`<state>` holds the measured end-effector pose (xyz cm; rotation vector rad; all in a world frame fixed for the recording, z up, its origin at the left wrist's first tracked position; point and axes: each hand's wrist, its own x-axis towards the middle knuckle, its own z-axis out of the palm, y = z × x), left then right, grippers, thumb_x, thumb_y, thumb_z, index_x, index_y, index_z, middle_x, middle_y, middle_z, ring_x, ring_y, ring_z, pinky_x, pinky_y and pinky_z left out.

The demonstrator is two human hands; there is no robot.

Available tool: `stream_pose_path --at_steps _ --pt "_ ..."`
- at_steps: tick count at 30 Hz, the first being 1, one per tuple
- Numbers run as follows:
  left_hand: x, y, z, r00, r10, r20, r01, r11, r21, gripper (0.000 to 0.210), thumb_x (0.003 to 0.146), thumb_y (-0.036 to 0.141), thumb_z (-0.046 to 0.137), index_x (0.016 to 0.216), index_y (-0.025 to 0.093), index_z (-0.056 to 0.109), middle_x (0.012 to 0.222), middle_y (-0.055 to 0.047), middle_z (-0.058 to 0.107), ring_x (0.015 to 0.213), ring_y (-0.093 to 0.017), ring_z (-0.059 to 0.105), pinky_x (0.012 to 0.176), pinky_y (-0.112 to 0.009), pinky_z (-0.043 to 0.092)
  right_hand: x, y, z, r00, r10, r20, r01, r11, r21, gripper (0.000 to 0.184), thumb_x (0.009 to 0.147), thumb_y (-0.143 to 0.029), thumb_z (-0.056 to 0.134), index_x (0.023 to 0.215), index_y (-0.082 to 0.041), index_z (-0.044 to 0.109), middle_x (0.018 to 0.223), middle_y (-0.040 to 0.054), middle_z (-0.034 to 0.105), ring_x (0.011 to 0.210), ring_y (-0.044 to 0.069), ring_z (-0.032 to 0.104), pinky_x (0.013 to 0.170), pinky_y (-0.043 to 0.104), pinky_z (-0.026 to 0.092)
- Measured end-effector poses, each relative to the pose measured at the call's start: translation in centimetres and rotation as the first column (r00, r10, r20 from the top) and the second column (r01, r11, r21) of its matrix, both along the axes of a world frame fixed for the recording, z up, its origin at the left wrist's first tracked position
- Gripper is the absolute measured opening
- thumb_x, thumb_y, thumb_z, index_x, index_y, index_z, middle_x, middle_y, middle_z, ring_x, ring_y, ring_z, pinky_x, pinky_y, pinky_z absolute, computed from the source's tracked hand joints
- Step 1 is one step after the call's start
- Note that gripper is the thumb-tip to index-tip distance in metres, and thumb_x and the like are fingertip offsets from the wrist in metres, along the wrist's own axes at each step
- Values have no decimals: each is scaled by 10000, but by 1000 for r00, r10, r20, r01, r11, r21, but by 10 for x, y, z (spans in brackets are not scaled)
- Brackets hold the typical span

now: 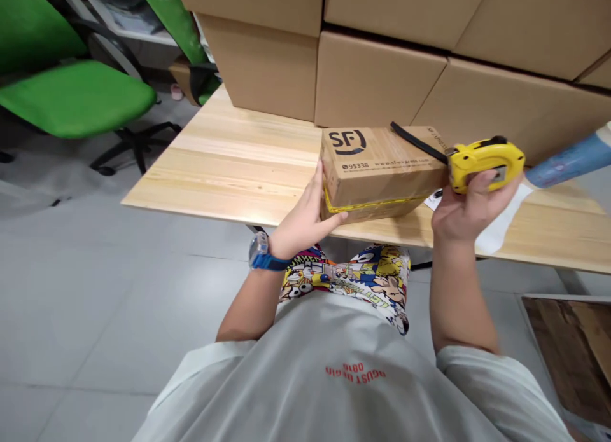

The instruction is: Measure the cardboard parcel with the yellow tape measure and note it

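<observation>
A small cardboard box point(382, 168) printed "SF" sits near the front edge of the wooden table. My left hand point(310, 216), wearing a blue watch, clasps its left end, fingers along the side and thumb across the front corner. A yellow tape blade point(358, 207) runs low along the box's front face and bends at the left corner, by my left fingers. In my right hand point(472, 203) is a yellow tape measure point(489, 162), held at the box's right end. Its black strap point(415, 142) lies over the box top. The blade's end is hidden.
Large stacked cartons point(382, 79) line the back of the wooden table point(214, 168). To the right lie a blue cylindrical object point(573, 159) and a white paper point(501, 226). A green chair point(76, 95) stands at left. Brown wooden boards point(573, 353) are at lower right.
</observation>
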<state>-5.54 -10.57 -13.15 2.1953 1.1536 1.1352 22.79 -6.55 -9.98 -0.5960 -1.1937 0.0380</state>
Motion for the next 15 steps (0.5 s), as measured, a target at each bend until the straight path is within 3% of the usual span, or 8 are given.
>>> stream_pose_path --at_steps 2,4,7,9,12,15 --pt "12 -8 17 1000 11 7 -10 997 -81 972 947 666 530 1663 199 69 1695 -193 307 1570 -332 360 1275 -533 388 -2 5 3 997 -45 57 47 999 -21 374 991 -503 451 1320 -327 484 1245 94 580 1158 298 655 990 574 541" --pt "17 -20 41 994 110 1 -108 982 -154 862 984 635 461 1655 193 150 1603 -193 470 1461 -335 516 1198 -542 465 -7 7 14 995 -41 94 48 996 -69 382 1007 -540 405 1321 -330 464 1267 101 563 1200 310 628 987 579 529" --pt "18 -32 74 944 321 -75 -329 914 -238 738 1015 630 366 1627 225 289 1231 -149 749 1128 -321 719 973 -501 586 -19 11 30 998 5 63 6 984 -177 343 1003 -529 459 1238 -285 513 1200 104 583 1172 287 619 1006 535 515" --pt "19 -33 88 906 383 -180 -421 860 -287 695 1009 636 365 1568 226 417 1004 -128 784 972 -324 738 877 -479 598 -26 16 37 998 4 62 9 978 -210 364 957 -548 558 1171 -254 541 1116 93 594 1084 262 630 994 507 523" --pt "23 -24 94 878 364 -311 -462 812 -356 606 1013 580 368 1408 179 593 947 -154 756 943 -343 718 883 -504 583 -31 25 45 989 23 146 6 981 -195 477 884 -576 663 1195 -235 544 1093 88 586 1032 253 630 959 499 537" --pt "26 -14 86 894 359 -267 -442 799 -407 581 1012 523 393 1415 148 579 1194 -205 668 1032 -336 686 987 -541 547 -34 28 60 964 36 264 -21 998 -59 592 843 -695 635 1235 -264 527 1141 80 555 1069 269 619 947 513 545"
